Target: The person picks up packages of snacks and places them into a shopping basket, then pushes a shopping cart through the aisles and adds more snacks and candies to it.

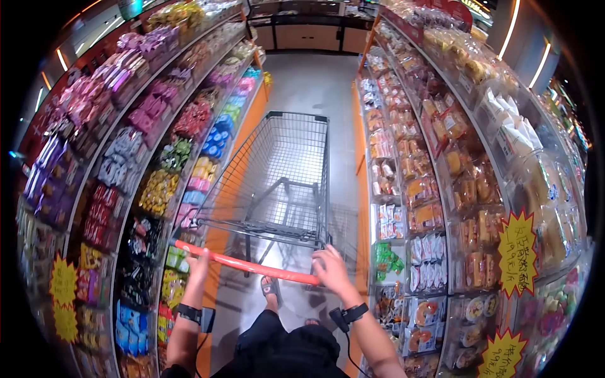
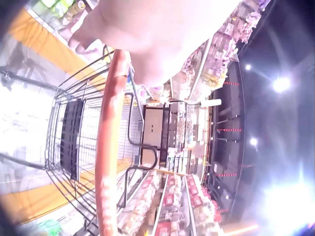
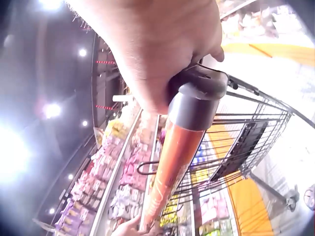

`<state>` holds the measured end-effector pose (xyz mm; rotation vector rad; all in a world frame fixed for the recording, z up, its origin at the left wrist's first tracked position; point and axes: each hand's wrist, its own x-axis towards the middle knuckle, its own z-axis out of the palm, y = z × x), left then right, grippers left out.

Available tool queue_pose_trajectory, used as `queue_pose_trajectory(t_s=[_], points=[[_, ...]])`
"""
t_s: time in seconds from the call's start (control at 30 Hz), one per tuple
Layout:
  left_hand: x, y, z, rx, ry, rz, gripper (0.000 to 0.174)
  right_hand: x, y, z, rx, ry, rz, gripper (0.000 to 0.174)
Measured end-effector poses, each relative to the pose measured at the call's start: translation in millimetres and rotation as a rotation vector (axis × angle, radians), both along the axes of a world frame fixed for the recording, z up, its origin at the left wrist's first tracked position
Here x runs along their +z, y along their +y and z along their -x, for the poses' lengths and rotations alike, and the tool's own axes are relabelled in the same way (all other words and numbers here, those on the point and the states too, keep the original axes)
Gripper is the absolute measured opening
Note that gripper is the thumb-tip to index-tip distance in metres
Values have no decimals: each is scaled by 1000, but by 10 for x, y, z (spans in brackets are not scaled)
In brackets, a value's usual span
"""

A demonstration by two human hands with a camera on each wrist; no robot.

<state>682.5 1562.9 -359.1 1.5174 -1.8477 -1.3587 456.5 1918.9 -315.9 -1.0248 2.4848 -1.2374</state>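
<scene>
A grey wire shopping cart [image 1: 296,160] with nothing in its basket stands ahead of the person. Across its near side runs an orange-red handle bar [image 1: 252,266]. The left hand [image 1: 197,264] grips the bar near its left end; from the left wrist view the back of that hand hides most of its fingers. At the bar's other end the right hand [image 1: 329,268] holds on beside the black end bracket [image 3: 192,108], its thumb side turned to the cart. In the right wrist view the fingers wrap behind the bracket and are partly hidden.
Shelves of colourful packaged snacks [image 1: 176,157] line the left side. Packed breads and cakes [image 1: 422,170] fill the right shelves, with yellow price signs [image 1: 518,252]. A grey floor aisle [image 1: 309,75] leads to a wooden counter [image 1: 309,38]. One sandalled foot [image 1: 270,286] shows below the bar.
</scene>
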Motion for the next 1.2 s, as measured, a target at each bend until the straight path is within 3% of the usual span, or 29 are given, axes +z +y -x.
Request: queue_pose_trajectory(t_s=[0.03,0.13,0.2,0.23,0.3,0.37,0.47,0.53,0.57,0.63,0.77,0.83,0.87,0.97,1.03,1.07,1.13,1.2], points=[[-129,-322,101,69,-39,125,85,-16,-34,158,-15,7,-28,18],[294,-863,565,136,-109,83,96,-59,-238,544,-70,5,-88,17],[555,-954,891,162,64,-88,98,15,-335,757,-137,-10,-122,17],[568,-1059,1030,121,122,-163,100,44,-400,778,-179,116,-197,20],[565,-1210,1275,58,181,-264,105,181,-558,814,-271,228,-406,25],[563,-1315,1606,-17,55,-295,113,146,-678,991,-368,230,-286,24],[37,-1633,1766,-110,81,-234,117,135,-986,1321,-459,186,-311,24],[457,-1622,2061,-140,177,-391,116,228,-1136,1567,-511,216,-303,23],[715,-1596,2235,-92,66,-316,109,193,-1171,1709,-508,229,-241,22],[387,-1998,2382,-160,48,-313,98,72,-1256,1989,-497,236,-118,20],[58,-2838,2768,-346,390,-777,98,5,-1592,2587,-568,128,-14,19],[251,-2942,3146,-360,248,-664,97,-21,-1767,2849,-601,104,-6,16],[645,-2837,3410,-294,160,-655,96,-14,-1855,3080,-625,111,11,14],[687,-3008,4100,-300,89,-538,90,-41,-2070,3666,-605,171,4,15],[832,-3148,4434,-305,103,-651,85,86,-2249,4057,-622,115,-13,17],[1157,-3131,4643,-306,108,-707,82,65,-2312,4248,-617,93,7,17],[845,-3429,4999,-356,203,-803,82,14,-2412,4705,-611,62,44,19],[430,-3624,5367,-289,211,-702,80,200,-2535,5015,-614,103,-7,20]])
